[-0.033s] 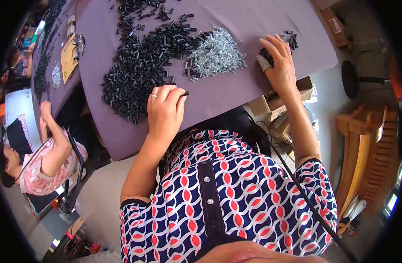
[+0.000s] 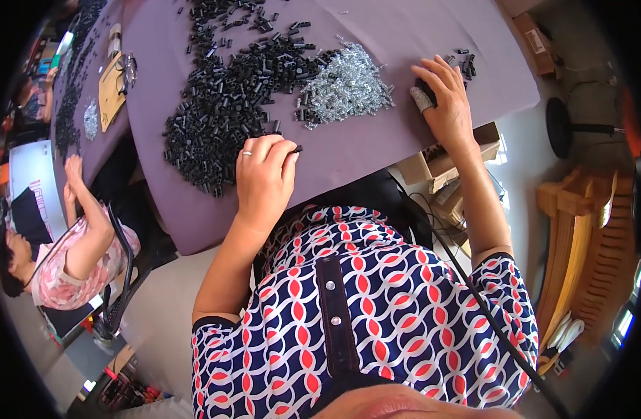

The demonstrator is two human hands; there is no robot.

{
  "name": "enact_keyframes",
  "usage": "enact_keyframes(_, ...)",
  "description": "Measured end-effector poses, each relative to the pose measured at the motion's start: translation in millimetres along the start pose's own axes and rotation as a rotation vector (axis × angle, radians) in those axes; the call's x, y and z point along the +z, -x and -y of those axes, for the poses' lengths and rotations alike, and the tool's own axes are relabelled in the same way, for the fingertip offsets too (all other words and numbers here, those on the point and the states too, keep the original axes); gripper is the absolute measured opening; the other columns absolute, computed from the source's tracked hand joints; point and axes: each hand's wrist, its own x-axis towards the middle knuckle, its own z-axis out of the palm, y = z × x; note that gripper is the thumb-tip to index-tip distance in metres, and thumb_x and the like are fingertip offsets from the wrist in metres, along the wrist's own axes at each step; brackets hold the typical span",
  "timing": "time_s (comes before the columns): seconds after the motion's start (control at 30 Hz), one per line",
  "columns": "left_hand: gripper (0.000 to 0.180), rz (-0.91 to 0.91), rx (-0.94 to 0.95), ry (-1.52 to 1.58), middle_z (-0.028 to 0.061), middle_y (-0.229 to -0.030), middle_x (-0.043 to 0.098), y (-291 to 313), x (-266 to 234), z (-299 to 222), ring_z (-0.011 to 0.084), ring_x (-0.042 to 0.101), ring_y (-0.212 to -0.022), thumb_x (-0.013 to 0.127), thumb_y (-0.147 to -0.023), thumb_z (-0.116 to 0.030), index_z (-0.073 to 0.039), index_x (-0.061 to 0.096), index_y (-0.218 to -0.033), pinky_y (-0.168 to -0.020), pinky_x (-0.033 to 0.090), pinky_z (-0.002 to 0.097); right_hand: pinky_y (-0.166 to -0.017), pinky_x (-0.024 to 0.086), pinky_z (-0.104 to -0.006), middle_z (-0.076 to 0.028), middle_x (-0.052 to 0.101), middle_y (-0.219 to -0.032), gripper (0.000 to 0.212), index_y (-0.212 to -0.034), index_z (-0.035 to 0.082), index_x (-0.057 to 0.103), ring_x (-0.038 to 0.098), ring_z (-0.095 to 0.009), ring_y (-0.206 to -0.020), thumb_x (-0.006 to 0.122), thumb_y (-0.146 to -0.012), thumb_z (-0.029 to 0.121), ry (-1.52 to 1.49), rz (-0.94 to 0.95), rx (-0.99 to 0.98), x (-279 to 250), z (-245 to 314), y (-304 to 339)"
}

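Observation:
My left hand (image 2: 266,174) is closed at the near edge of a big heap of black plastic pieces (image 2: 223,115). A small black piece (image 2: 297,149) pokes out between its thumb and fingertips. To the right, my right hand (image 2: 446,105) rests on the table with its fingers stretched out and apart from the thumb, which wears a grey wrap (image 2: 421,99). Dark pieces show under that hand, partly hidden by its fingers. Just beyond its fingertips lie several loose black pieces (image 2: 467,66). Between the hands is a pile of small shiny metal springs (image 2: 348,85).
A purple-grey cloth covers the table (image 2: 376,143). Open cardboard boxes (image 2: 439,164) stand below its right edge, near a hanging black cable (image 2: 488,325). A wooden bench (image 2: 572,237) is at right. On the left, a person (image 2: 83,258) sits at another covered table.

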Motion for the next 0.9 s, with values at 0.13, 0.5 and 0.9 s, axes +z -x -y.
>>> enact_keyframes(0.13,0.014,-0.047,0.041,0.034,0.0056,-0.099,0.068,1.7,-2.5,-2.2,0.0274,0.063,-0.09,0.074,-0.082,-0.005,-0.008,0.067,-0.094,-0.079,0.049,0.039,-0.118,0.032,-0.054,-0.012,0.062,-0.13,0.049,-0.118,0.007,0.067,0.048,-0.035,-0.135,0.06,-0.072,-0.008,-0.001,-0.019,-0.069,0.7,-16.9,-10.1)
enact_keyframes(0.5,0.02,-0.001,-0.084,0.27,0.0129,-0.097,0.067,16.5,-12.6,-7.6,0.0312,0.064,-0.088,0.067,-0.086,-0.002,-0.003,0.069,-0.106,-0.077,0.052,0.0393,-0.107,0.044,-0.0508,-0.01,0.059,-0.132,0.045,-0.114,0.011,0.071,0.049,-0.038,-0.132,0.075,-0.069,0.002,-0.281,0.107,-0.425,4.9,103.1,1.8)
enact_keyframes(0.9,0.02,-0.085,-0.167,0.371,0.0128,-0.096,0.067,38.5,-13.5,5.7,0.0327,0.064,-0.087,0.068,-0.083,0.001,-0.002,0.068,-0.103,-0.078,0.052,0.0408,-0.119,0.023,-0.0626,-0.012,0.042,-0.155,0.055,-0.116,0.011,0.073,0.023,-0.042,-0.151,0.068,-0.063,0.0,-0.287,0.247,-0.44,17.9,135.2,4.9)
